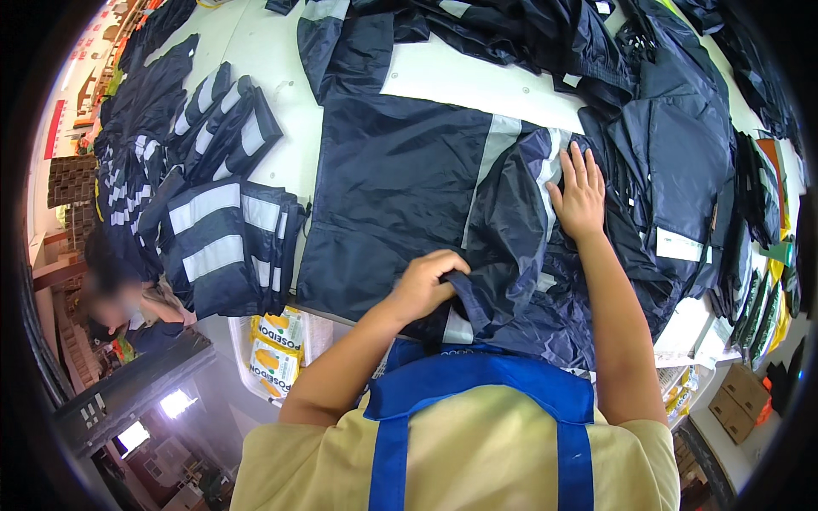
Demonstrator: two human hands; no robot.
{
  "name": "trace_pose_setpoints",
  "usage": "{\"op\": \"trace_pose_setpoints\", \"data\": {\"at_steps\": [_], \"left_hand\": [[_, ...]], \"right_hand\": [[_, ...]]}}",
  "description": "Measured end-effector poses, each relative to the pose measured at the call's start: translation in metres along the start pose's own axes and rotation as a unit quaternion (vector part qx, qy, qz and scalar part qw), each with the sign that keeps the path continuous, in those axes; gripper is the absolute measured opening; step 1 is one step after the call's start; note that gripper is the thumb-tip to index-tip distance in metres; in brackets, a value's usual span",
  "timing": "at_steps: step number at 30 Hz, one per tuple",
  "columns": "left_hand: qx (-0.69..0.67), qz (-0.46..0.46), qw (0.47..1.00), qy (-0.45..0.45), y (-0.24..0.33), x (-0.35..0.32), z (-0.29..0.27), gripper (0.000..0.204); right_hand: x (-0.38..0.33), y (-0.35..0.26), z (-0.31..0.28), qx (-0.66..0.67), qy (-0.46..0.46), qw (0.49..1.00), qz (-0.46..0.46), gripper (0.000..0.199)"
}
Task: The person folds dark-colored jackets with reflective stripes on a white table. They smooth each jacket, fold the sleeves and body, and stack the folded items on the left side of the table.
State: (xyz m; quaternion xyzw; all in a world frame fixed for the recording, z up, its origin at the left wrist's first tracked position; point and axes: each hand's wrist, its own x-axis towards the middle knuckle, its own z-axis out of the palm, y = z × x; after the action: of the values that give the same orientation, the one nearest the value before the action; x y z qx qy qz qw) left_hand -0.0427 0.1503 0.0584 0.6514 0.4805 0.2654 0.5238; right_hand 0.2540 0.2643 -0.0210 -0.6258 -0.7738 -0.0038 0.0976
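Note:
A navy rainwear garment (392,187) with silver-grey bands lies spread on the white table in front of me; whether it is a jacket or trousers I cannot tell. My left hand (426,285) is closed on a bunched edge of it near the table's front, lifting the cloth into a fold. The fingertips are partly hidden behind that fold. My right hand (581,194) lies flat, fingers spread, on the garment's right part beside a pale band. Between both hands the cloth is wrinkled and partly folded over.
Folded banded garments (226,243) are stacked at the left. More dark garments (682,170) pile up at the right and the far side. A white basket (319,336) with yellow-and-white packages stands below the front edge. Another person (158,307) is at the far left.

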Motion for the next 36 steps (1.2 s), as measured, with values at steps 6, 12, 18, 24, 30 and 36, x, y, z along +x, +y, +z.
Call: {"op": "trace_pose_setpoints", "data": {"at_steps": [6,12,18,24,30,36], "left_hand": [[-0.096,-0.131,0.944,0.286,0.081,-0.018,-0.099,0.012],[-0.073,-0.063,0.968,0.231,0.107,-0.012,-0.121,0.011],[-0.126,-0.066,0.976,0.167,0.138,0.006,-0.118,0.016],[-0.052,-0.019,0.987,0.15,0.149,0.013,-0.121,0.019],[0.159,-0.024,0.952,0.262,0.065,0.064,-0.212,0.017],[-0.225,-0.208,0.892,0.332,-0.066,0.059,-0.195,0.056]], "right_hand": [[-0.001,0.003,0.004,0.007,0.021,1.0,-0.009,0.063],[-0.002,0.002,0.003,0.003,0.005,1.0,-0.009,0.064],[-0.001,0.001,0.004,-0.005,-0.001,1.0,-0.014,0.063],[-0.002,0.001,0.002,-0.009,-0.007,1.0,-0.009,0.062],[0.0,-0.002,0.002,-0.003,0.011,1.0,-0.023,0.062],[0.0,-0.001,0.003,-0.001,-0.007,1.0,-0.006,0.063]]}}
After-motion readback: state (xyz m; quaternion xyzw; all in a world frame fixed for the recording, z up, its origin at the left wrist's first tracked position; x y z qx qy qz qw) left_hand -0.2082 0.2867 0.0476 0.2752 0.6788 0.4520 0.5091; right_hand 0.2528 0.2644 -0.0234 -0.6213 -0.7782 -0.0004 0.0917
